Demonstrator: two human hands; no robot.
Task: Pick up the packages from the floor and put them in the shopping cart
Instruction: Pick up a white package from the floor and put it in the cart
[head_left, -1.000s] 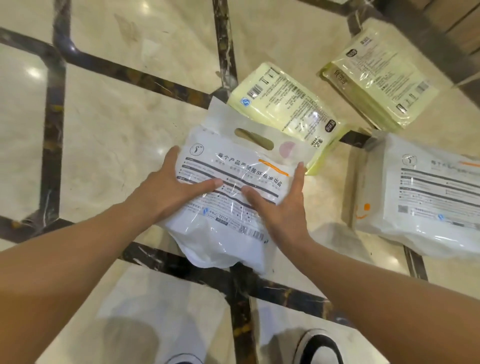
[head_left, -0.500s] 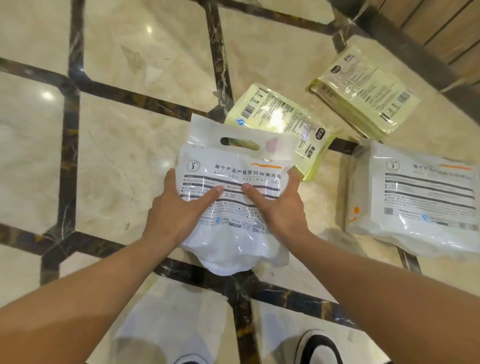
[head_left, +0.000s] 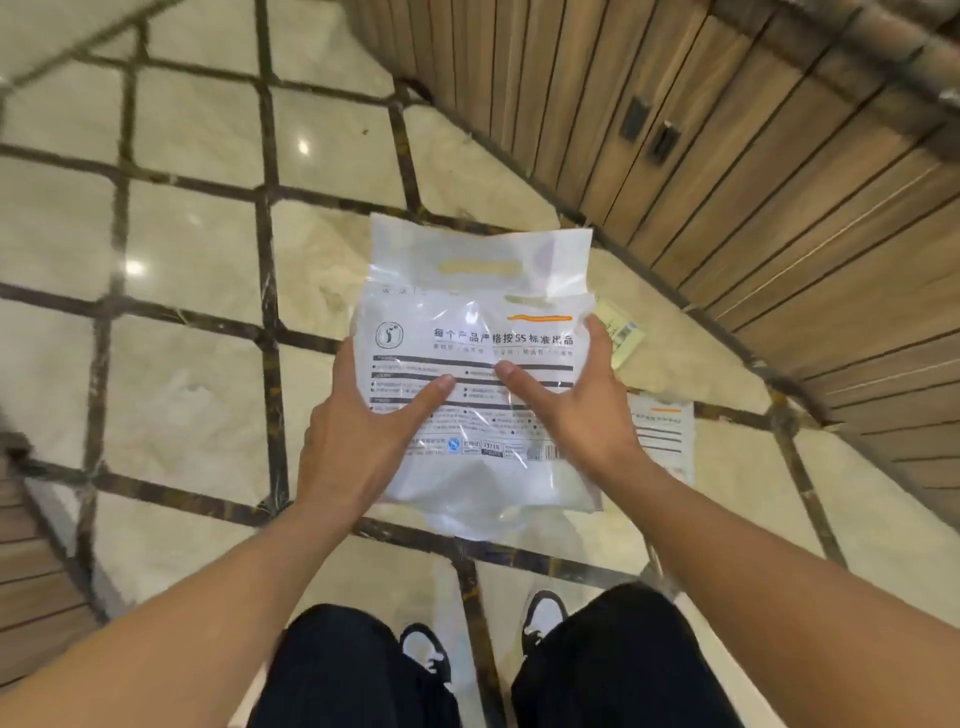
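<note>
One white package (head_left: 475, 374) has been lifted clear of the floor (head_left: 197, 395), gripped by both hands, left (head_left: 358, 431) and right (head_left: 576, 405); the cart is not in view.

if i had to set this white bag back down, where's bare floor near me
Bare marble floor lies to the left of the left hand, out to the dark tile lines. It is crowded to the right of the right hand: a yellow package, another white package and the wooden wall.
</note>
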